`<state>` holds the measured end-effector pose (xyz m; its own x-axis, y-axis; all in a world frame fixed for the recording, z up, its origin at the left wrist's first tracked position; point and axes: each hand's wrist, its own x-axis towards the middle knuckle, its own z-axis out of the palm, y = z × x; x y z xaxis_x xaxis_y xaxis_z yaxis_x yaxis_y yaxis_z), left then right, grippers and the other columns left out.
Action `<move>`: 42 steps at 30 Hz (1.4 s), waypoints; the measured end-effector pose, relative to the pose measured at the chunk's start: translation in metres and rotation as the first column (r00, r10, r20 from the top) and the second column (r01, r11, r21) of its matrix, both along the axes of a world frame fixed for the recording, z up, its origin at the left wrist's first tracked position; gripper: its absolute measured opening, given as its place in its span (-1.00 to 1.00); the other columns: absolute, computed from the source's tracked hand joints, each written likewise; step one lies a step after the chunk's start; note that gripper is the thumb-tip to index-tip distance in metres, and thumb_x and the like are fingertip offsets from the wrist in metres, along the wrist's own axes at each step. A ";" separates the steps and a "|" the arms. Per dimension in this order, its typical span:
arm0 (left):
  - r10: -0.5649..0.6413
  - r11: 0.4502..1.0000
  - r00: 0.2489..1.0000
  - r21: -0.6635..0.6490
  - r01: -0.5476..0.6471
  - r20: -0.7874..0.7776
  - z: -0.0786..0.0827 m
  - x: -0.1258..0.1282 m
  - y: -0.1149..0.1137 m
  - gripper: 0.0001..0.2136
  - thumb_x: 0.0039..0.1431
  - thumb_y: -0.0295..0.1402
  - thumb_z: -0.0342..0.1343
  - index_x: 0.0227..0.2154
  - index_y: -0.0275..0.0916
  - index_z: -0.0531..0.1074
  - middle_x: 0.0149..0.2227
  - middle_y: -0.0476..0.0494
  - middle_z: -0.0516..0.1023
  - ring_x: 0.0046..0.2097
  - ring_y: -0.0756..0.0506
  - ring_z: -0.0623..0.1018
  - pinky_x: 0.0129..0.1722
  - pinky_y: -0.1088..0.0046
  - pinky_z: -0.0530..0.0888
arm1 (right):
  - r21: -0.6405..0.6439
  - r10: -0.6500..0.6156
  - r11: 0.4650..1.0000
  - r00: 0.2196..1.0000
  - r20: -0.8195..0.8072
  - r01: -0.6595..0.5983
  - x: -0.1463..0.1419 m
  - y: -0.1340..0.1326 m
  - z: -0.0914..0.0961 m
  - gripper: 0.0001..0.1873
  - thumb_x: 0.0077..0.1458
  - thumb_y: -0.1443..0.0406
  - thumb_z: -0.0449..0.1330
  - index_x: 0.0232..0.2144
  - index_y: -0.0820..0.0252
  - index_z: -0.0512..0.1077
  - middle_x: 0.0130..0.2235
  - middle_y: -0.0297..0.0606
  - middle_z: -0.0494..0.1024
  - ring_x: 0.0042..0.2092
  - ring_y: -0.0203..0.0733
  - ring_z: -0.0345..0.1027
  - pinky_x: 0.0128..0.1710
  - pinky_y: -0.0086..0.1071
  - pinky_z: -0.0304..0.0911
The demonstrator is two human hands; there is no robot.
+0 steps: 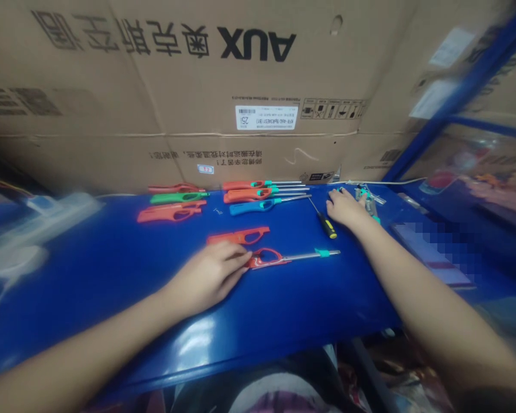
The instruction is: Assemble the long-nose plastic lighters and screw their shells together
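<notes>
My left hand (217,272) is closed on the handle of a red stick lighter (266,258) lying on the blue table. A metal tube with a teal piece (322,253) on it runs rightward from that lighter. Just beyond my knuckles lies a red handle shell (245,235). My right hand (348,209) rests at the table's far right with its fingers apart, beside a small heap of teal and grey parts (370,201). Its fingertips are partly hidden. Left of it lies a screwdriver (327,225) with a black and yellow handle.
Red lighters (245,195) and a blue lighter (253,206) with metal tubes lie in the back middle. Left of them are red handle shells (169,213) and a green one (172,198). A white power strip (64,212) sits left. A cardboard wall (176,115) stands behind.
</notes>
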<state>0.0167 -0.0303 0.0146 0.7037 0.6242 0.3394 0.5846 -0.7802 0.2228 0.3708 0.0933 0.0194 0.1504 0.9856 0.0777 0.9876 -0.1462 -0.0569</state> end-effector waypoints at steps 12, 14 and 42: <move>0.033 0.993 0.994 -0.114 -0.021 0.101 -0.001 0.001 -0.003 -0.73 0.34 -0.39 0.05 0.04 -0.18 0.49 -0.01 -0.19 0.58 0.04 -0.18 0.53 0.07 0.20 0.51 | 0.068 0.201 0.977 0.980 -0.003 -0.200 -0.002 0.000 0.011 -0.51 0.17 0.52 0.04 0.10 0.31 0.50 0.12 -0.05 0.53 0.11 -0.05 0.43 0.12 -0.36 0.25; 0.027 0.992 0.994 -0.122 -0.014 0.103 -0.001 0.000 -0.002 -0.74 0.34 -0.39 0.05 0.03 -0.18 0.49 -0.01 -0.19 0.57 0.04 -0.17 0.53 0.07 0.20 0.50 | 0.066 0.207 0.976 0.978 0.001 -0.206 -0.001 0.001 0.008 -0.56 0.17 0.50 0.08 0.08 0.37 0.51 0.08 0.02 0.54 0.06 -0.02 0.46 0.10 -0.34 0.26; 0.033 0.985 0.992 -0.174 -0.011 0.123 -0.003 0.001 0.000 -0.73 0.37 -0.37 0.04 0.08 -0.16 0.45 -0.01 -0.18 0.54 0.05 -0.15 0.50 0.08 0.21 0.44 | 0.016 0.351 0.935 0.918 -0.186 -0.354 -0.058 -0.047 0.021 -0.72 0.07 0.20 0.36 -0.24 0.19 0.40 -0.25 -0.21 0.58 -0.25 -0.12 0.45 -0.33 -0.35 0.21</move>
